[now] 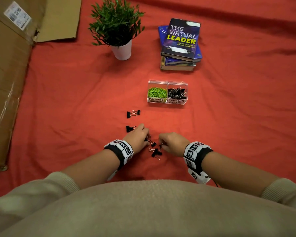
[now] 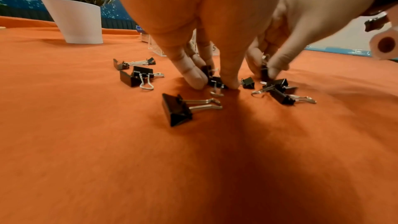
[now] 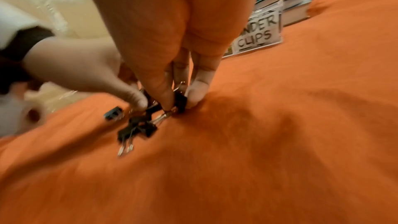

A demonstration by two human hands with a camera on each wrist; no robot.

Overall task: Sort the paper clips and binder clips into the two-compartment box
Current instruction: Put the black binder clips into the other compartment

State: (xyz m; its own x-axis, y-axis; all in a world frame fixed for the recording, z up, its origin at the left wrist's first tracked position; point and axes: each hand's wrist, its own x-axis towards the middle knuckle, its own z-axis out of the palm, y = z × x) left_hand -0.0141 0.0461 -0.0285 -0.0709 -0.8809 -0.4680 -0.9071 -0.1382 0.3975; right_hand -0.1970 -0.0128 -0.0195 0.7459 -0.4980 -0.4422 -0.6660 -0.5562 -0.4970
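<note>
We have both hands down in the scattered binder clips [image 1: 154, 150] on the red surface [image 1: 229, 134], well short of the two-compartment box [image 1: 167, 93]: the left hand [image 1: 138, 136] pinches one binder clip [image 2: 216, 82] between thumb and fingers [image 2: 193, 74], and the right hand [image 1: 173, 143] pinches another clip [image 3: 180, 101] the same way. To do this well we should, we judge, grip the black bodies rather than the springy wire handles, lift clear of the tangle, and drop into the compartment labelled for binder clips. The head view alone shows the green paper clips [image 1: 157, 94] already in the other compartment; the wrist views alone show the pinches.
</note>
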